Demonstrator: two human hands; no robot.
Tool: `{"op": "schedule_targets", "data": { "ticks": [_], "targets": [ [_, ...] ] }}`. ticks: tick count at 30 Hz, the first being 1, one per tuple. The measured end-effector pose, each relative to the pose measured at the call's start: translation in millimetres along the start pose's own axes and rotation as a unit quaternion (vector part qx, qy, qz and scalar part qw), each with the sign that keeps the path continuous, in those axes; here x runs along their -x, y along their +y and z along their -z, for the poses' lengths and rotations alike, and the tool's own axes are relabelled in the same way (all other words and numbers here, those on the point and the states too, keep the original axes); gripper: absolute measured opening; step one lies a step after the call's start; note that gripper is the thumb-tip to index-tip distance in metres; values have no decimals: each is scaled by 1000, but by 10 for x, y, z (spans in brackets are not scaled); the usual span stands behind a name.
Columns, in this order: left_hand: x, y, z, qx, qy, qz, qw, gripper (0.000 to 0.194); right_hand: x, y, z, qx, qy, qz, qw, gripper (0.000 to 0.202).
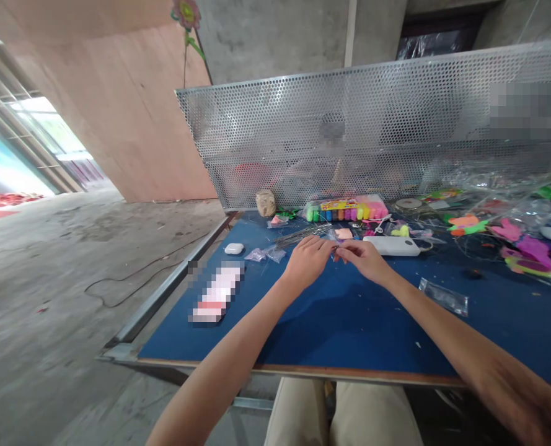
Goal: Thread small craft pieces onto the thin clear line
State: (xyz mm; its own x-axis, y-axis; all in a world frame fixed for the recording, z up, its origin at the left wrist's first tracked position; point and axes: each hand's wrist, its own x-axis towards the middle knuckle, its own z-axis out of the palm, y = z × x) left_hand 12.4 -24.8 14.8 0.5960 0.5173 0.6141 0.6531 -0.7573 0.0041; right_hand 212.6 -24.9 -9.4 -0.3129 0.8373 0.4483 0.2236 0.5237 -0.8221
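Note:
My left hand (311, 256) is over the middle of the blue table (340, 334), its fingers closed in a pinch. Beside it on the right, my right hand (359, 257) has thumb and fingers pressed together, almost touching the left fingertips. Something small and dark sits between the two hands, too tiny to make out. A bundle of thin wires (303, 233) lies just behind my left hand. Next to my right hand rests a white power strip (391, 246). Behind the hands is a small pinkish piece (343, 233).
A pack of coloured clay (344, 209) stands near the perforated metal panel (303, 136). Colourful pieces and plastic bags (530, 248) crowd the right. On the left lie a white earphone case (233, 248) and a blurred flat object (218, 291). A clear packet (444, 297) lies right of centre.

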Motion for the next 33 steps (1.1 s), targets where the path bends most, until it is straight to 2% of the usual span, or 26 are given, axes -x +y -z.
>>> {"op": "schedule_targets", "data": {
  "ticks": [4, 7, 10, 15, 22, 27, 33],
  "targets": [
    [-1, 14, -55, 133, 2, 61, 989, 25, 13, -28, 27, 85, 14, 24, 996, 25],
    [4, -14, -28, 177, -18, 62, 982, 22, 22, -38, 53, 117, -7, 43, 992, 23],
    [3, -43, 9, 179, -37, 39, 982, 21, 39, -36, 66, 145, -10, 59, 988, 21],
    [2, -15, 27, 139, -58, 21, 988, 24, 77, -50, 56, 186, 40, 103, 976, 13],
    [6, 63, 52, 86, -81, 110, 987, 26, 84, -104, 13, 271, 63, 160, 947, 16],
    [-15, 46, 36, 142, -88, 153, 974, 26, 72, -63, 10, 354, 57, 179, 916, 20],
    [-25, -10, -17, 256, -103, 158, 948, 28, 50, -46, 48, 426, 29, 197, 883, 24]
  ]
}}
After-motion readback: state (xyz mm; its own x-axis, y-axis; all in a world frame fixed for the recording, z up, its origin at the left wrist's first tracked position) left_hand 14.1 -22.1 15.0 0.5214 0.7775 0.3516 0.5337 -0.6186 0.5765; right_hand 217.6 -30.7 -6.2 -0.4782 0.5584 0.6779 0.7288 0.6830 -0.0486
